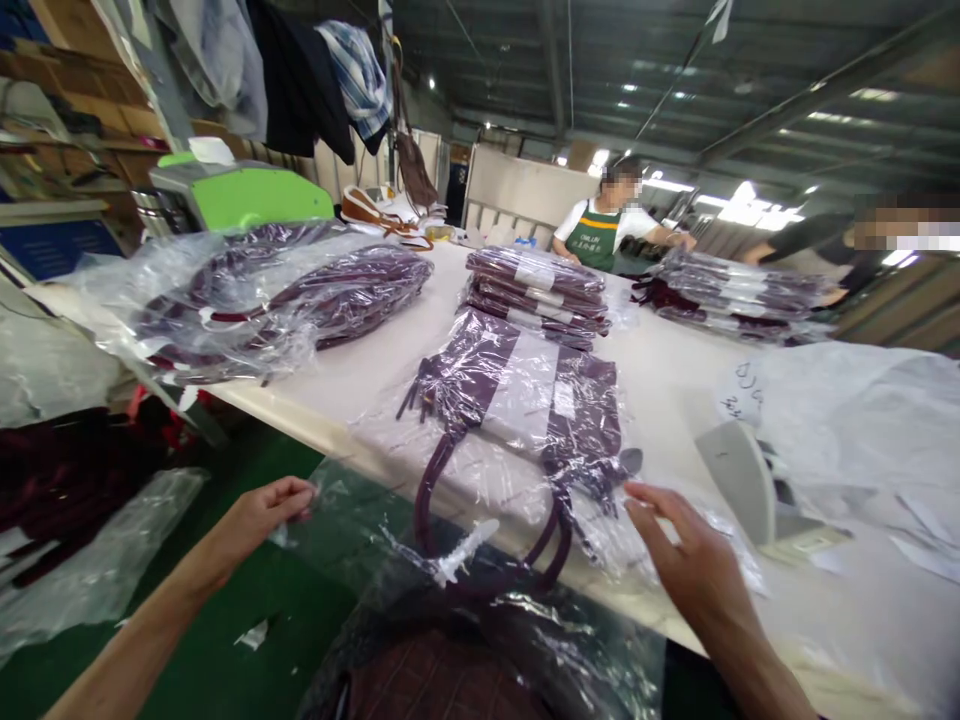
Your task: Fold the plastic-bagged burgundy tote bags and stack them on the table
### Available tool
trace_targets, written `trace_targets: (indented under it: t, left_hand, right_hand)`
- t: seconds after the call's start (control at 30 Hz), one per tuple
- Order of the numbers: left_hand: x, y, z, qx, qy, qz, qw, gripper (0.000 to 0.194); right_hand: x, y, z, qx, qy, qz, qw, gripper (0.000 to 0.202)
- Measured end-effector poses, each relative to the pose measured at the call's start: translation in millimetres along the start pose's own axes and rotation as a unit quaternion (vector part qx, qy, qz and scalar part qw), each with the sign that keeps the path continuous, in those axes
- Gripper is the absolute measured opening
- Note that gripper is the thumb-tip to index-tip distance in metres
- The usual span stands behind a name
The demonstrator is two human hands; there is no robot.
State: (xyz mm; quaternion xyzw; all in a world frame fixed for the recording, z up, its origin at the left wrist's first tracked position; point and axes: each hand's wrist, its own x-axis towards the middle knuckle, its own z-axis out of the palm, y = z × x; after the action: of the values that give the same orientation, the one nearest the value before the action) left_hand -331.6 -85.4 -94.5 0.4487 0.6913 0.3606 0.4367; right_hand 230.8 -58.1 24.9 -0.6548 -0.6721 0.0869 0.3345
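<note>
A dark purple handbag [469, 370] in a clear plastic bag [352, 510] lies flat at the table's near edge, its handles [431, 490] pointing toward me. A pale paper strip [523, 385] wraps its middle. The bag's open end spreads past the edge toward my body. My left hand [281, 505] pinches the plastic at the left, off the table. On the other side, my right hand [694, 550] has its thumb and forefinger closed at the plastic's right edge; its other fingers are partly hidden. A white crumpled piece [465, 555] shows between the handles.
Wrapped purple bags [536, 285] are stacked behind, with a loose heap [300, 290] at left and another stack [750, 290] at right. A grey tape dispenser [742, 480] stands near a white plastic sheet [870, 420]. Two people work across the table [660, 390]. A green machine [255, 195] stands back left.
</note>
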Motion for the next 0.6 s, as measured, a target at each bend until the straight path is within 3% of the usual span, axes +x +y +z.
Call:
trace_targets:
  t: [0.07, 0.13, 0.23, 0.3, 0.37, 0.43, 0.53, 0.6]
  left_hand:
    - [5.5, 9.4, -3.3, 0.081, 0.009, 0.004, 0.997, 0.060]
    - [11.2, 25.0, -10.2, 0.125, 0.054, 0.023, 0.990, 0.061]
    - [31.2, 67.6, -9.6, 0.142, 0.167, 0.090, 0.972, 0.072]
    - [59.3, 104.7, 5.8, 0.147, 0.188, 0.155, 0.958, 0.082]
    - [98.2, 139.7, 29.6, 0.152, 0.157, 0.198, 0.955, 0.095]
    - [140.1, 166.2, 53.4, 0.175, 0.111, 0.177, 0.962, 0.103]
    - [189.3, 186.9, 77.8, 0.198, 0.054, 0.101, 0.973, 0.107]
    - [206.7, 193.0, 86.7, 0.198, 0.026, 0.068, 0.978, 0.103]
  right_hand:
    - [29.2, -31.0, 28.9, -0.005, -0.003, -0.108, 0.994, 0.050]
    - [57.4, -46.1, 55.2, -0.026, -0.016, -0.152, 0.988, 0.059]
    - [102.6, -47.6, 84.8, -0.073, -0.038, -0.134, 0.988, 0.070]
    - [129.2, -42.6, 101.6, -0.116, -0.056, -0.109, 0.986, 0.071]
    - [146.4, -35.3, 119.0, -0.165, -0.086, -0.075, 0.980, 0.072]
    - [152.7, -25.8, 136.4, -0.198, -0.135, -0.030, 0.970, 0.072]
    - [148.7, -9.3, 156.8, -0.217, -0.193, -0.004, 0.957, 0.071]
    - [144.5, -1.1, 164.2, -0.226, -0.198, -0.014, 0.954, 0.072]
